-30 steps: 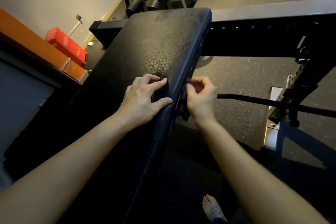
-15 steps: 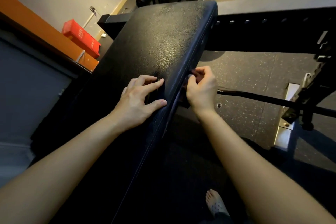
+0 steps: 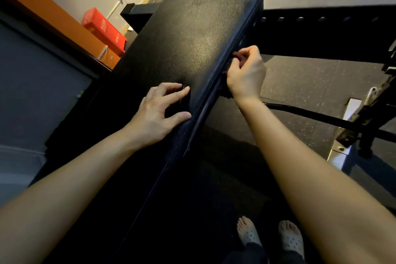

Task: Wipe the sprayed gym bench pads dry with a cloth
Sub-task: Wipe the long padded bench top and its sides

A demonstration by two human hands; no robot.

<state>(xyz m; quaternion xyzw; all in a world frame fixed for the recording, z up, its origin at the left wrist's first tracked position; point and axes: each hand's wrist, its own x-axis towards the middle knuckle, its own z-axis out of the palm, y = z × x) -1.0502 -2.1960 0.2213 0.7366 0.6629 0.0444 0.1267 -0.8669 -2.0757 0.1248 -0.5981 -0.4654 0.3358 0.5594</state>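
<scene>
- Stretching away from the person, the black bench pad (image 3: 192,45) fills the middle of the view.
- A dark cloth (image 3: 224,89) sits bunched against the pad's right side edge; the right hand (image 3: 246,73) grips it, fingers curled round it.
- The left hand (image 3: 158,113) rests on the pad's top, fingers spread, lightly bent, holding nothing.
- A red box (image 3: 102,28) stands by the wall at left.

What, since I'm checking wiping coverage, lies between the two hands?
In the head view, only the bench pad's stitched side edge separates the left hand from the right hand.
</scene>
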